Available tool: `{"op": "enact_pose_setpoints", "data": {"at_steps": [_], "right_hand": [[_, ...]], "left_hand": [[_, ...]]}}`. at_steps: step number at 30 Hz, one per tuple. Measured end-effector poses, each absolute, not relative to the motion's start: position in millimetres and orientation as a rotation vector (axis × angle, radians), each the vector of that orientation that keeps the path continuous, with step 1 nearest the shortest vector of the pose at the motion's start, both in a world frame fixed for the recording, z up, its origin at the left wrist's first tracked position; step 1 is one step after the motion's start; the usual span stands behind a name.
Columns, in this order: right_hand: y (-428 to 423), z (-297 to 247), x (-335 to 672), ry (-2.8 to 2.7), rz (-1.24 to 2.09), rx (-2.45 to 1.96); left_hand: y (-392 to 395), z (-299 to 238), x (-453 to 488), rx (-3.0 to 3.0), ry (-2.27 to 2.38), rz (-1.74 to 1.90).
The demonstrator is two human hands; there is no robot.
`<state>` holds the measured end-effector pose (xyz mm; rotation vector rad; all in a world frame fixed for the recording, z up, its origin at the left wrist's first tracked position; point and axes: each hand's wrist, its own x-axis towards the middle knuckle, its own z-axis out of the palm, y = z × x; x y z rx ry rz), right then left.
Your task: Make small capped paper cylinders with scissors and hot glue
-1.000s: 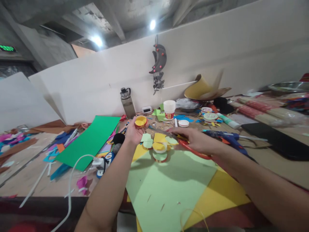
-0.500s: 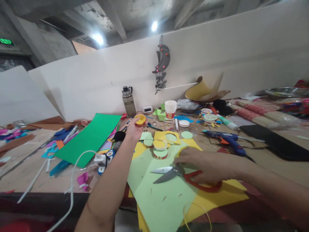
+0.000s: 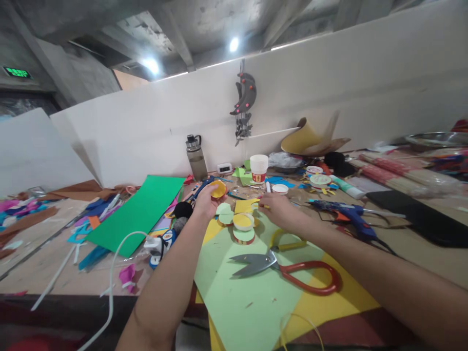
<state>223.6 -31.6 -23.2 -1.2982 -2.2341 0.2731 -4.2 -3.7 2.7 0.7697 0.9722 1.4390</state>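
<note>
Evidently, in the head view, the left hand (image 3: 205, 204) is grasping a shallow yellow round piece (image 3: 218, 189) at its side, fingers curling around it; this grip is probably leaving its face uncovered and lifting it clear of the clutter on the table (image 3: 22, 280). The right hand (image 3: 278, 208) is hovering with bunched fingers by a cut yellow paper (image 3: 246, 205), though whether it is pinching anything I cannot tell. Large scissors (image 3: 273, 258) are lying released on a pale green sheet (image 3: 252, 302), presumably because the right hand is needing its fingers free, and their blades are standing parted. Two round discs (image 3: 243, 229) are sitting just beyond the blades, seemingly within easy reach of both hands. As for direction, the yellow piece is facing upward and somewhat toward the wearer, showing no clear long axis, and it is sitting left of the cut paper. The scissors' long axis is running crosswise, tips pointing to the wearer's left, handles spreading rightward beneath the right forearm, the red loop lying nearer the wearer.
</note>
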Motion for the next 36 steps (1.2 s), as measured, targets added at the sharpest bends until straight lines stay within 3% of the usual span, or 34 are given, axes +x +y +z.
{"op": "enact_pose_setpoints", "data": {"at_steps": [10, 16, 25, 36], "right_hand": [[-22, -8, 242, -1.49, 0.973, -1.239], [-25, -7, 250, -1.32, 1.189, -1.061], [-37, 9, 250, -1.323, 1.389, -0.771], [-53, 60, 219, -1.36, 1.334, -0.568]], "left_hand": [[-7, -11, -3, 1.186, 1.333, 1.219], [-5, -18, -7, 1.398, 1.483, 1.119], [-15, -2, 9, 1.679, 1.422, 1.404], [-41, 4, 23, 1.268, 0.813, 0.484]]}}
